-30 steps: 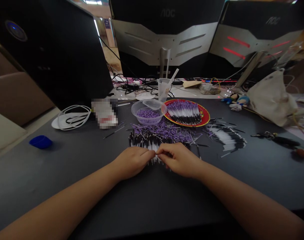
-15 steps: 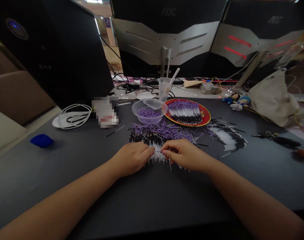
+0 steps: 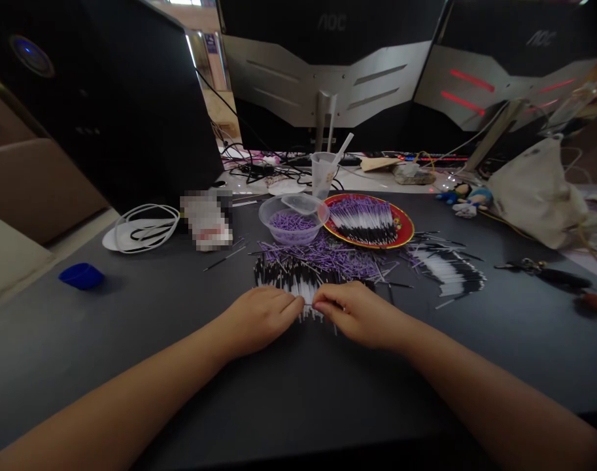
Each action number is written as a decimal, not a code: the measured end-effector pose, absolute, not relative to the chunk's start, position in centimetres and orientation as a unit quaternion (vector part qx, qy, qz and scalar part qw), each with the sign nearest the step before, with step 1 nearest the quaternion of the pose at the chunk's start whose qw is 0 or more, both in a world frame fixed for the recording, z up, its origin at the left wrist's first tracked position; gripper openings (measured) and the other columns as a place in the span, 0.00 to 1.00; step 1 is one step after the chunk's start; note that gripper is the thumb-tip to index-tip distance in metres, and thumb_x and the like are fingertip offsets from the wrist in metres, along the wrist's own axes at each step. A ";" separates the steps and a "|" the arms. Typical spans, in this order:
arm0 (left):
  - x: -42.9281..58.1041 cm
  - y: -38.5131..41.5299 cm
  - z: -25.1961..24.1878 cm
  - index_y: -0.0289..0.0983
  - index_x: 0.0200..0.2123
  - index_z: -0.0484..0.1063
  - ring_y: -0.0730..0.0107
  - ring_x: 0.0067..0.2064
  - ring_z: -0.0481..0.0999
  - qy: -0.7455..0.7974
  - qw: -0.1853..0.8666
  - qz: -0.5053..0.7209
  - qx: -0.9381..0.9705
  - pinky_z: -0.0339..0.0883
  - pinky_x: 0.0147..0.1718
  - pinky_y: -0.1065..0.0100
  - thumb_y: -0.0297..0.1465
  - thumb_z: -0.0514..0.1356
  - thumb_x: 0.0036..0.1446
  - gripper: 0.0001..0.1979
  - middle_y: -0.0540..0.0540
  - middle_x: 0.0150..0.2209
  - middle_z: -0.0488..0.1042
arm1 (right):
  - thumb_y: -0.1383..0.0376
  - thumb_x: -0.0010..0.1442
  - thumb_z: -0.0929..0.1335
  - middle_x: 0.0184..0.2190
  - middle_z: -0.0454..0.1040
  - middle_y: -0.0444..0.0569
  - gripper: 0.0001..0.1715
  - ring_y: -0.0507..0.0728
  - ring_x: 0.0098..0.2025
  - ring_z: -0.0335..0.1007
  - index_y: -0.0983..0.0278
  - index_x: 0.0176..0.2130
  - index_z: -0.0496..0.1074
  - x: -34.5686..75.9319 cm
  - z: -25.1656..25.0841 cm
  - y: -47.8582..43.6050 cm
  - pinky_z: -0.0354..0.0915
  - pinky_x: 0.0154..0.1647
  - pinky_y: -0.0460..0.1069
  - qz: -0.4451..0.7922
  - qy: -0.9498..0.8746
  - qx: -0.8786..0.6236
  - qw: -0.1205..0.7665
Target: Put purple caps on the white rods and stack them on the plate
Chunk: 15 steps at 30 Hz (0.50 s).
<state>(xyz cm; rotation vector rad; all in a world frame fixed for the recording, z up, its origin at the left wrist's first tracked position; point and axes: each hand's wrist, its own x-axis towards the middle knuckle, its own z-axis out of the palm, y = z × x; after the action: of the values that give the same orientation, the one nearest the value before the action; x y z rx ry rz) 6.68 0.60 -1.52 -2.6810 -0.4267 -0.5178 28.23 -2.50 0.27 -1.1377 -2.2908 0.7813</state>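
Observation:
My left hand point(image 3: 261, 317) and my right hand point(image 3: 359, 313) meet over a pile of thin black-and-white sticks point(image 3: 293, 275) that look like pen refills. Both hands are closed, thumbs and fingertips pinched toward each other. A slim stick point(image 3: 308, 305) spans the small gap between the fingertips; its ends are hidden in the fingers. Behind the pile lie many loose short purple tubes point(image 3: 322, 252). More purple tubes fill a clear plastic bowl point(image 3: 269, 229). On a red plate point(image 3: 406, 229) rests a bundle of sticks with purple ends.
Another fan of black-and-white sticks point(image 3: 448, 271) lies to the right, near keys with a dark holder point(image 3: 563, 278). A blue cup-like piece point(image 3: 82, 276) and a coiled white cable point(image 3: 148, 229) are at left. A plastic cup point(image 3: 322, 173) stands before the monitors point(image 3: 327, 65).
Both hands have shifted slightly down toward me. The fingertips are closer together, and the purple on the stick between them is now covered by my right fingers.

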 end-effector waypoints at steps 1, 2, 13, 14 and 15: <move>6.7 0.7 -1.5 0.32 0.39 0.67 0.68 0.27 0.71 -0.165 0.179 -0.176 -0.954 0.66 0.26 0.67 0.23 0.45 0.61 0.11 0.46 0.27 0.72 | 0.68 0.61 0.61 0.23 0.69 0.42 0.09 0.49 0.26 0.63 0.64 0.33 0.70 28.3 0.3 -2.3 0.57 0.29 0.45 0.297 -0.827 -0.418 0.231; 6.7 0.9 -1.5 0.32 0.39 0.67 0.68 0.27 0.71 -0.178 0.169 -0.173 -0.954 0.66 0.27 0.67 0.23 0.46 0.60 0.11 0.46 0.27 0.72 | 0.66 0.62 0.62 0.23 0.70 0.42 0.09 0.50 0.26 0.64 0.64 0.34 0.71 28.5 0.2 -2.0 0.57 0.29 0.45 0.309 -0.820 -0.422 0.234; 6.2 1.9 -1.9 0.35 0.45 0.68 0.67 0.40 0.72 -0.211 0.098 -0.231 -0.945 0.66 0.39 0.63 0.25 0.50 0.61 0.11 0.43 0.38 0.74 | 0.67 0.57 0.63 0.32 0.74 0.49 0.11 0.54 0.31 0.67 0.65 0.38 0.73 33.8 -2.2 3.0 0.61 0.34 0.50 0.103 -0.777 -0.561 0.266; 6.3 1.9 -1.8 0.35 0.44 0.69 0.65 0.43 0.71 -0.211 0.096 -0.237 -0.944 0.65 0.41 0.62 0.25 0.51 0.60 0.11 0.43 0.40 0.74 | 0.67 0.56 0.64 0.34 0.75 0.50 0.13 0.55 0.33 0.68 0.65 0.40 0.73 34.1 -2.4 3.3 0.61 0.36 0.50 0.093 -0.781 -0.564 0.253; 6.3 1.9 -1.8 0.36 0.44 0.69 0.64 0.45 0.70 -0.214 0.096 -0.241 -0.942 0.65 0.43 0.61 0.25 0.52 0.60 0.11 0.42 0.42 0.73 | 0.68 0.56 0.64 0.36 0.75 0.51 0.14 0.56 0.35 0.68 0.65 0.42 0.73 34.2 -2.7 3.5 0.62 0.38 0.51 0.083 -0.783 -0.567 0.242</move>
<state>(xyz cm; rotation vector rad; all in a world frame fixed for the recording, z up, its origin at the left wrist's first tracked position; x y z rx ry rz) 6.28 1.86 -1.78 -2.7901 -0.6333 -0.7140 34.21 3.52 -2.69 -1.5504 -2.1410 0.2274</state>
